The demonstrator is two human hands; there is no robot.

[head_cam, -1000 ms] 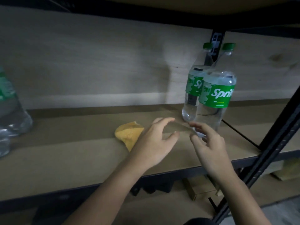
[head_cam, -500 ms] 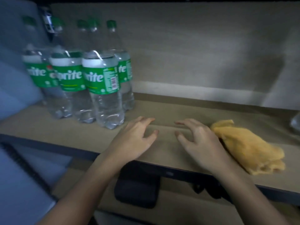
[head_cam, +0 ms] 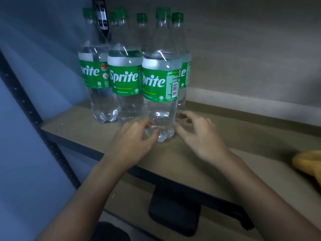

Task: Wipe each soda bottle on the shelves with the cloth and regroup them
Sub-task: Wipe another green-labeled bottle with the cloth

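Note:
Several clear Sprite bottles with green labels and caps stand grouped at the left end of the shelf (head_cam: 217,153). The front bottle (head_cam: 160,87) is the nearest. My left hand (head_cam: 133,140) is at the left of its base, fingers loosely curled, thumb tip against the plastic. My right hand (head_cam: 199,136) hovers just right of the base with fingers spread, holding nothing. The yellow cloth (head_cam: 309,162) lies on the shelf at the far right edge, partly cut off by the frame.
A black upright post (head_cam: 31,110) slants down the left side of the shelf, with a blue wall behind it. A pale back panel closes the shelf. A dark object (head_cam: 173,218) sits on the lower level under the shelf's front edge.
The view has swung left from two bottles on the right to the bottle group. Both hands left the cloth's side and moved forward to the front bottle's base.

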